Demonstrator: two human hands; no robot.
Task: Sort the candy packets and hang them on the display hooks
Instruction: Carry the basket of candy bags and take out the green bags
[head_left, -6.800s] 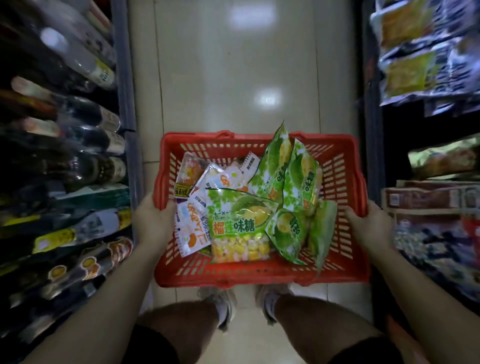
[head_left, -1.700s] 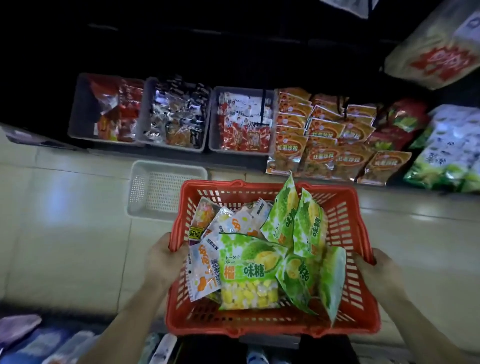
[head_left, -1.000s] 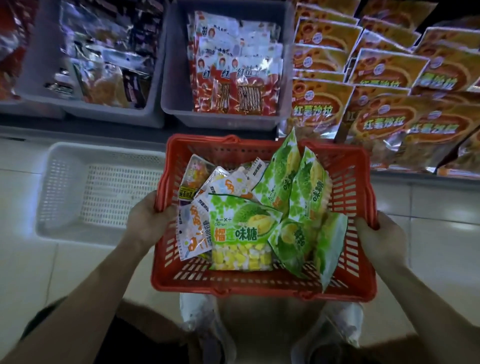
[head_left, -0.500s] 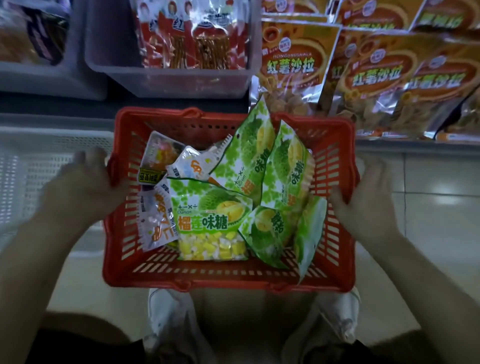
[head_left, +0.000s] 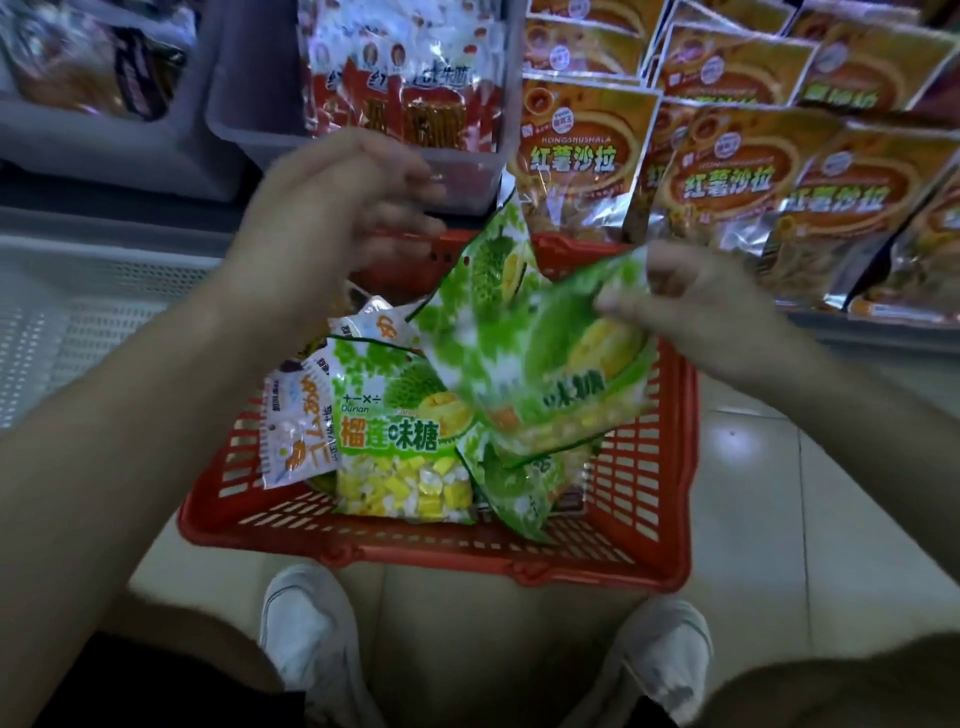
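A red plastic basket sits on the floor in front of my feet, filled with candy packets. My right hand pinches the top corner of a green durian candy packet and holds it lifted above the basket. My left hand hovers over the basket's far left with fingers spread and relaxed, holding nothing; it is blurred. Another green durian packet lies flat in the basket, with a white and orange packet beside it on the left. No display hooks are in view.
An empty white perforated tray lies on the floor to the left. Grey bins of red snack packs stand behind the basket. Orange snack bags fill the shelf at the upper right. My white shoes are under the basket's near edge.
Both hands let go of the basket's sides after it was set on the floor. My right hand has picked up a green durian packet; my left hand rose over the basket.
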